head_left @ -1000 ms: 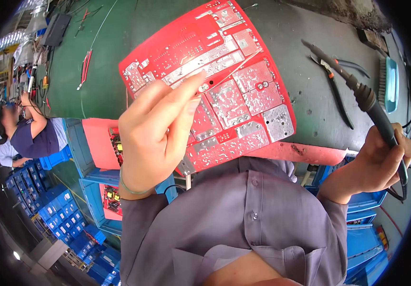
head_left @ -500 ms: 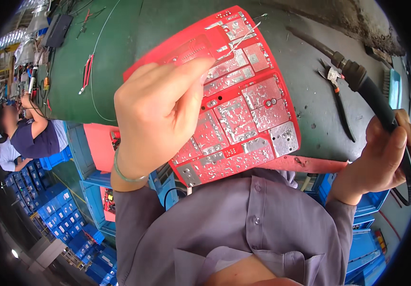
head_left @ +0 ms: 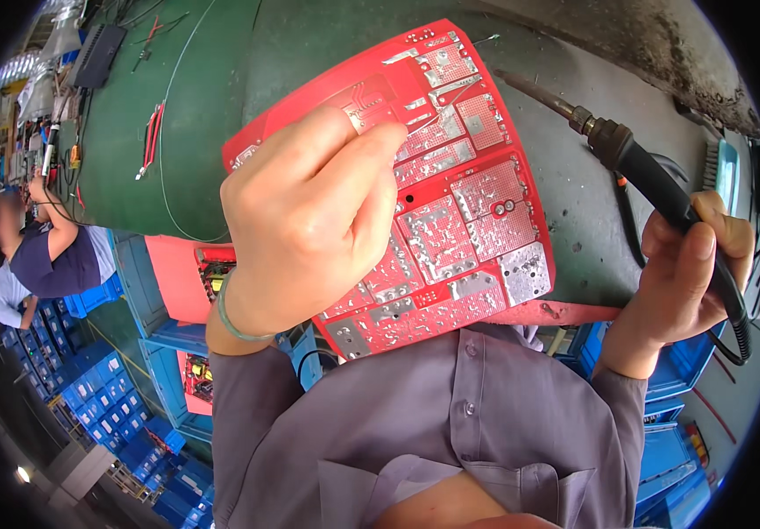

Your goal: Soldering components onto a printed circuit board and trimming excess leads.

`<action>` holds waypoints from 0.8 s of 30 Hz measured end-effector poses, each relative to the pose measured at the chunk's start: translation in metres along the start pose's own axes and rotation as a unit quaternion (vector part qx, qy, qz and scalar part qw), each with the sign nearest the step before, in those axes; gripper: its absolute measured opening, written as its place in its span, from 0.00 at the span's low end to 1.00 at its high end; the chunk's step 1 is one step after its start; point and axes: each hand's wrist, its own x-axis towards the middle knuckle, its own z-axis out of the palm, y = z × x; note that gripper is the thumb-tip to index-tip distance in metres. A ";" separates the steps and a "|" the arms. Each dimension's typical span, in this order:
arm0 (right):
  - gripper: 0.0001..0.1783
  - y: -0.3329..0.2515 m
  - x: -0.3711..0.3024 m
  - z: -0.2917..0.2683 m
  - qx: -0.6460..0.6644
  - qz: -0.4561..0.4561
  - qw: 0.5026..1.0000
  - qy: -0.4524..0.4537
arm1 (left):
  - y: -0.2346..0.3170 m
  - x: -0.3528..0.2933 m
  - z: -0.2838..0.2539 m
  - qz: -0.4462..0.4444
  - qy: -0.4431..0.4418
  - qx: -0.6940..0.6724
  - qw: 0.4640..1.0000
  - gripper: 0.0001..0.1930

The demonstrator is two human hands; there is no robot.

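A red circuit board (head_left: 499, 231), its face dotted with silvery solder pads, lies tilted before me at the table's near edge. Over its left part is my left hand (head_left: 305, 198), fingers pinched on a thin solder wire (head_left: 446, 109) that slants up across the board's upper right pads. My right hand (head_left: 693, 260) grips the black handle of a soldering iron (head_left: 624, 150). The iron's tip is at the board's upper right edge, close to the wire; whether it touches the board I cannot tell. My left palm hides the board's left middle.
On the green table (head_left: 194, 132) lie red-handled tweezers (head_left: 150, 141) and a loose wire. Black-handled cutters (head_left: 630, 222) are partly behind the iron. A brush (head_left: 726, 176) stands at the far right. Blue bins (head_left: 168, 339) with boards flank me; co-workers (head_left: 62, 251) sit at the left.
My right hand has brought the soldering iron leftward, its tip now near the board's edge and its shaft covering part of the cutters. My left hand and the wire have shifted slightly.
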 end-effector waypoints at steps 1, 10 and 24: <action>0.15 0.000 0.000 0.001 -0.005 0.001 1.000 -0.004 | 0.000 0.000 0.001 0.001 0.001 0.001 1.000 0.12; 0.14 0.000 0.001 0.003 0.009 0.009 0.999 -0.033 | -0.002 0.002 0.001 0.001 -0.002 0.008 1.000 0.11; 0.14 0.000 0.000 0.006 0.010 0.015 0.999 -0.042 | -0.005 0.002 0.003 0.006 0.004 0.003 1.000 0.12</action>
